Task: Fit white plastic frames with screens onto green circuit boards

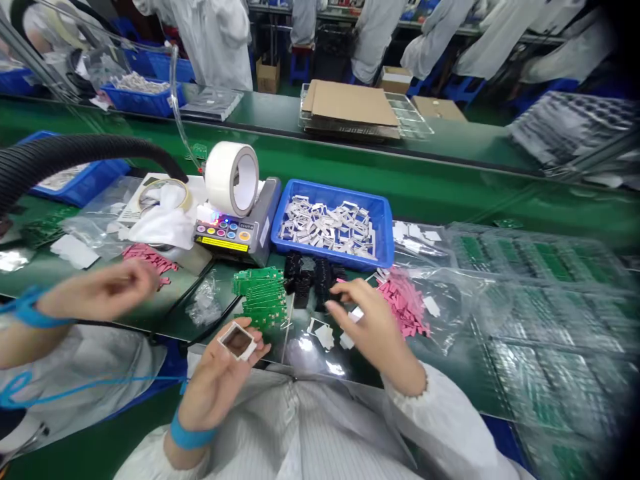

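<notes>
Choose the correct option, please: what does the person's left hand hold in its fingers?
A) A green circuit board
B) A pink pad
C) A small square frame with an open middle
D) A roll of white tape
C: the person's left hand holds up a small square frame, and its open middle shows clearly above the palm.

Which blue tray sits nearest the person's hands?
The blue tray heaped with silver metal frames, beside the tape dispenser; the other blue trays lie farther away.
</notes>
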`<state>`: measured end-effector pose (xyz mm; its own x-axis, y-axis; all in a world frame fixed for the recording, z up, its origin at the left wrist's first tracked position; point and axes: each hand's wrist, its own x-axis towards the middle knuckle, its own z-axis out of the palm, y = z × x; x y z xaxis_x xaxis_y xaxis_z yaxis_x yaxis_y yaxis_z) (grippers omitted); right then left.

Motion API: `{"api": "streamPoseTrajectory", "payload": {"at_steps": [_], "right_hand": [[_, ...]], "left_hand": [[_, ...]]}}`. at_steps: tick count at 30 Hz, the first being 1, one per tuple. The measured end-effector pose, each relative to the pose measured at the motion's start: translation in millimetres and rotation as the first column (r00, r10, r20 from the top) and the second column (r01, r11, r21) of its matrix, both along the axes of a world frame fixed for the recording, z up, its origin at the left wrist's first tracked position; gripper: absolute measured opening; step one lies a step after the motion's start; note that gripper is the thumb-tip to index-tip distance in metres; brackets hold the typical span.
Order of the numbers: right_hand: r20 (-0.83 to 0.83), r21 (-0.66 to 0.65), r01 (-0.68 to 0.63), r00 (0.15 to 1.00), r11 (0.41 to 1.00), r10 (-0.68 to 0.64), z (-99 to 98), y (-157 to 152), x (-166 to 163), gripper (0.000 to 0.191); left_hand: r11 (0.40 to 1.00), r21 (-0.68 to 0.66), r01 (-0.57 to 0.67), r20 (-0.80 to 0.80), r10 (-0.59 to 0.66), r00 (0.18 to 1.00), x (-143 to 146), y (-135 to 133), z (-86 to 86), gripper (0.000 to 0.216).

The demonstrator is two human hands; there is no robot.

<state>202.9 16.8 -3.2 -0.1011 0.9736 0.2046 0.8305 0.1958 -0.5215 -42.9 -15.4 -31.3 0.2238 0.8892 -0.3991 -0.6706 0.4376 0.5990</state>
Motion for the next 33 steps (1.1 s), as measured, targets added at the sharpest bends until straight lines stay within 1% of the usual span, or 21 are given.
{"api": "streamPoseTrajectory", "payload": {"at_steps": [2,3,5,6,8,10,12,15,16,18,21,24,26,27,29,30,31,32,33], "right_hand": [[0.071,0.002,0.091,0.993,0.996,-0.091,-12.3,3,32,0.015],[0.096,0.001,0.114,0.989,0.994,-0.113,-17.1,4,45,0.015],[0.123,-0.013,0.110,0.987,0.994,-0.107,-23.2,3,57,0.015],[0.128,-0.029,0.085,0.989,0.996,-0.080,-24.4,1,58,0.014],[0.118,-0.076,-0.006,0.993,0.997,0.015,-24.4,-2,50,0.013],[0.098,-0.122,-0.099,0.989,0.988,0.111,-23.5,-3,38,0.019],[0.083,-0.153,-0.144,0.984,0.978,0.158,-23.9,-1,28,0.021],[0.055,-0.176,-0.134,0.988,0.975,0.145,-26.2,5,25,0.007],[0.034,-0.181,-0.125,0.991,0.976,0.133,-26.4,7,26,0.006],[-0.028,-0.189,-0.111,0.994,0.976,0.108,-24.4,9,30,0.009],[-0.153,-0.214,-0.106,0.985,0.971,0.074,-15.3,8,31,0.012],[-0.276,-0.240,-0.130,0.959,0.962,0.061,-4.0,1,21,0.016],[-0.394,-0.279,-0.182,0.917,0.943,0.061,1.3,-5,8,0.017],[-0.484,-0.306,-0.218,0.874,0.927,0.046,3.1,-8,-1,0.016],[-0.673,-0.349,-0.303,0.739,0.887,-0.012,5.5,-14,-19,0.018],[-0.745,-0.355,-0.341,0.665,0.870,-0.044,6.4,-17,-28,0.021],[-0.791,-0.350,-0.371,0.609,0.860,-0.059,7.3,-19,-37,0.024],[-0.807,-0.333,-0.389,0.589,0.859,-0.046,8.3,-20,-44,0.025],[-0.798,-0.308,-0.397,0.602,0.865,-0.008,9.6,-20,-49,0.024]], "left_hand": [[0.997,-0.046,0.055,0.049,-0.053,0.997,-4,-2,-1.1,0.037],[0.995,-0.066,0.076,0.068,-0.072,0.995,-4,-2,-1.7,0.037],[0.990,-0.089,0.111,0.095,-0.102,0.990,-1,-3,-2.4,0.036],[0.987,-0.095,0.127,0.100,-0.117,0.988,1,-3,-2.4,0.036],[0.982,-0.096,0.163,0.092,-0.154,0.984,7,-3,-1.5,0.037],[0.975,-0.086,0.206,0.073,-0.200,0.977,12,-2,0.2,0.037],[0.967,-0.067,0.247,0.057,-0.243,0.968,14,-2,1.9,0.038],[0.960,-0.039,0.278,0.046,-0.276,0.960,14,-4,3.3,0.038],[0.958,-0.033,0.283,0.041,-0.282,0.959,13,-5,3.3,0.038],[0.956,-0.024,0.293,0.029,-0.293,0.956,11,-6,2.6,0.038],[0.952,-0.008,0.305,0.017,-0.305,0.952,10,-8,0.8,0.041],[0.949,0.031,0.313,-0.004,-0.313,0.950,14,-7,0.6,0.039],[0.945,0.076,0.318,-0.018,-0.317,0.948,19,-6,2.5,0.039],[0.941,0.101,0.322,-0.017,-0.322,0.946,22,-5,4.1,0.039],[0.927,0.153,0.342,0.000,-0.346,0.938,27,-5,8.3,0.041],[0.922,0.176,0.345,0.011,-0.352,0.936,28,-5,10.6,0.042],[0.920,0.193,0.342,0.019,-0.352,0.936,29,-5,12.9,0.042],[0.921,0.205,0.333,0.022,-0.344,0.939,29,-5,15.1,0.042],[0.925,0.210,0.317,0.022,-0.329,0.944,29,-6,17.0,0.041]]}}
